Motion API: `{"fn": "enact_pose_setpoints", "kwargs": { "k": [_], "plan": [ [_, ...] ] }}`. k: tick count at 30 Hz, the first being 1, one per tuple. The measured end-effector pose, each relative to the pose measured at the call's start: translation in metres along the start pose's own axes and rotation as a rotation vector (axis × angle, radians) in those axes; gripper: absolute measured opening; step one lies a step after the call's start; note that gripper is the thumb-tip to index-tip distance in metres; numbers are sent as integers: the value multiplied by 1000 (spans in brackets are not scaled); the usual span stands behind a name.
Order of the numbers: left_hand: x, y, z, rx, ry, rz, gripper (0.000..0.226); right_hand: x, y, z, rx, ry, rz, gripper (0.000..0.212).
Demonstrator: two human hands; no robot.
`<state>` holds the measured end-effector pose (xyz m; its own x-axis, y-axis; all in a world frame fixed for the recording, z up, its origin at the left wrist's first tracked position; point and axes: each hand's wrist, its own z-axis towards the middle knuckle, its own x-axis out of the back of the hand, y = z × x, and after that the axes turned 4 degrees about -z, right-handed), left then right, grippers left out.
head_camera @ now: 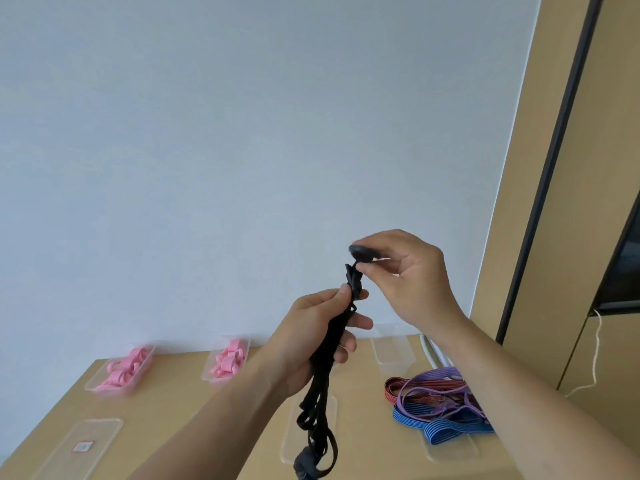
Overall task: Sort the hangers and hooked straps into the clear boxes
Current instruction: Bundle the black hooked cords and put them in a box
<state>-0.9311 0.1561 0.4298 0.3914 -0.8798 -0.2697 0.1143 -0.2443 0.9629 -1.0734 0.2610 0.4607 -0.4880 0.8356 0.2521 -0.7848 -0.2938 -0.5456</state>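
Observation:
A bundled black hooked strap (323,372) hangs in the air above the wooden table (214,407). My left hand (311,337) grips the bundle near its top. My right hand (405,275) pinches the strap's black hook end (362,252) just above the left hand. The strap's loops dangle down over a clear box (330,407) on the table. Two clear boxes at the back left hold pink hangers (119,370) and more pink hangers (228,358). Another clear box (393,349) stands at the back right.
A tangle of red, purple and blue striped straps (436,400) lies at the right, partly over a clear lid (453,448). A clear lid (79,448) with a label lies front left. A wooden cabinet (588,202) stands to the right; a white wall rises behind.

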Motion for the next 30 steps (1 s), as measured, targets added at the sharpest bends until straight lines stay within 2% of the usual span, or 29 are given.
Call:
{"fn": "enact_pose_setpoints", "kwargs": {
  "k": [4, 8, 11, 16, 18, 19, 22, 23, 25, 27, 30],
  "plan": [
    [2, 0, -1, 50, -12, -55, 53, 1, 10, -3, 303, -12, -301, 29],
    [3, -4, 0, 38, -87, -193, 69, -4, 16, -6, 420, -5, -428, 22],
    [6, -9, -2, -48, -123, -122, 69, -5, 22, -6, 495, -20, -518, 25],
    [12, -18, 0, -103, -87, -38, 55, -10, 25, -11, 524, -27, -569, 32],
    [14, -21, -1, -115, -72, -23, 50, -13, 22, -14, 388, -9, -442, 32],
    [14, -22, -1, -129, -66, -8, 46, -14, 20, -14, 226, -12, -320, 32],
    [16, -23, 1, -186, -46, 37, 29, -17, 10, -8, -431, -144, 86, 29],
    [15, -22, 1, -195, -31, 50, 28, -18, 9, -6, -544, -194, 149, 25],
    [14, -22, 1, -193, -3, 39, 27, -18, 6, -2, -596, -235, 268, 18],
    [13, -22, 1, -172, 9, -13, 27, -18, 3, 0, -575, -194, 337, 17],
    [11, -22, 4, -106, 74, -115, 39, -21, 3, 0, -525, -120, 276, 12]
  ]
}}
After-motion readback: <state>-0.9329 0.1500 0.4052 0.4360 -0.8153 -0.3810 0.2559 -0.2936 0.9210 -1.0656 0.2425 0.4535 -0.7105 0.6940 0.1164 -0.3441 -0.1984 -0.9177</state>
